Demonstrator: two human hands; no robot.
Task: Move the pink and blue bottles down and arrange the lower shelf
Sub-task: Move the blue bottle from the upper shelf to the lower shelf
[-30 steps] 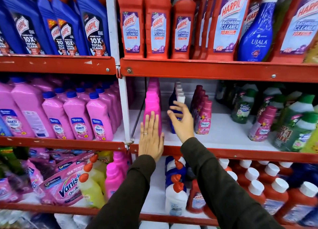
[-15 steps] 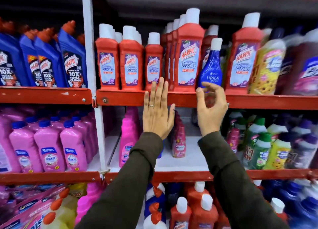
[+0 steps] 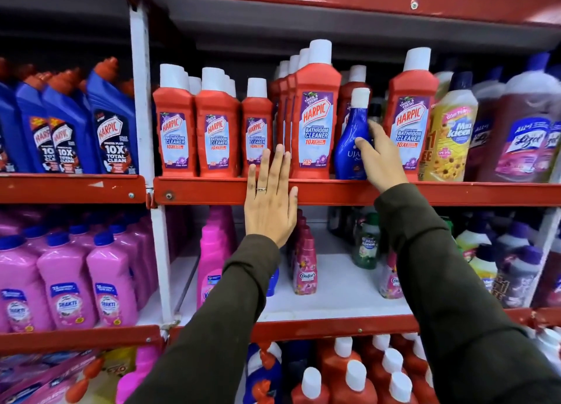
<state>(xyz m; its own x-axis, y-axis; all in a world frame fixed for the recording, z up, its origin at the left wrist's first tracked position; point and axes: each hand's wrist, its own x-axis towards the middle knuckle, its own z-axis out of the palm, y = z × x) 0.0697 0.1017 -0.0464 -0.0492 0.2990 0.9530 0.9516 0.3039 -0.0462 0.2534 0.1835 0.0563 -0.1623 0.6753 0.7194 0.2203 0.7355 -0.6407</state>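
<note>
While both arms reach up to the red shelves, counts run left to right:
Left hand (image 3: 269,203): one, released, fingers flat over the red shelf edge (image 3: 334,192), mid-frame.
Pink bottle (image 3: 214,251): one front bottle visible, lower shelf, just left of and below that hand.
Blue bottle (image 3: 352,139): one, upright, centre-right between red Harpic bottles (image 3: 315,124).
Right hand (image 3: 379,157): one, grasping the blue bottle's right side.

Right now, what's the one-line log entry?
right hand gripping blue bottle on upper shelf | left hand flat, empty

Red upper shelf (image 3: 334,192) w/ red bottles (image 3: 314,124), blue bottle (image 3: 349,154).
</note>
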